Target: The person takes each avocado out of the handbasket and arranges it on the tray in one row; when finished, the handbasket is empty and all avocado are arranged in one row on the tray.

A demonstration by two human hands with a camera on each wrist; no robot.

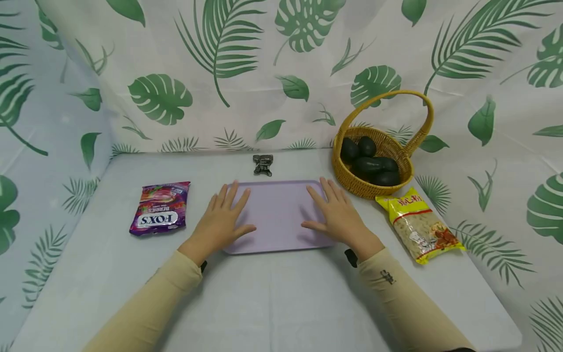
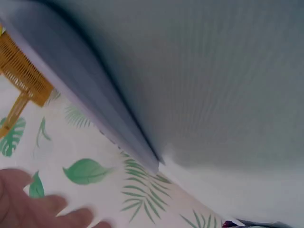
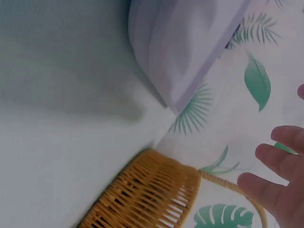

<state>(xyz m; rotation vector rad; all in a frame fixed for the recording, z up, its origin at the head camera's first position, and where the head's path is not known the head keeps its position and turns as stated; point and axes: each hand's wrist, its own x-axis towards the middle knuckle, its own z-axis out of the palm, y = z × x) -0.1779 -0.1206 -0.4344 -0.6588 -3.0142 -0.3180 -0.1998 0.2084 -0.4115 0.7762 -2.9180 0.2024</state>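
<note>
A flat purple tray (image 1: 277,215) lies on the white table in the head view. Over its left end my left hand (image 1: 224,220) hovers with fingers spread, holding nothing. My right hand (image 1: 338,215) is spread the same way over the right end, also without anything in it. In the left wrist view the tray's side (image 2: 95,85) shows beyond loosely bent fingertips (image 2: 78,217). The right wrist view has the tray's corner (image 3: 175,57) and several fingertips (image 3: 273,154) apart from it.
A wicker basket (image 1: 338,173) of dark green avocado-like items (image 1: 371,166) stands at the back right. Beside it lies a yellow food packet (image 1: 422,227). A purple FOX'S candy bag (image 1: 160,209) is at left; a small dark object (image 1: 263,165) sits behind the tray.
</note>
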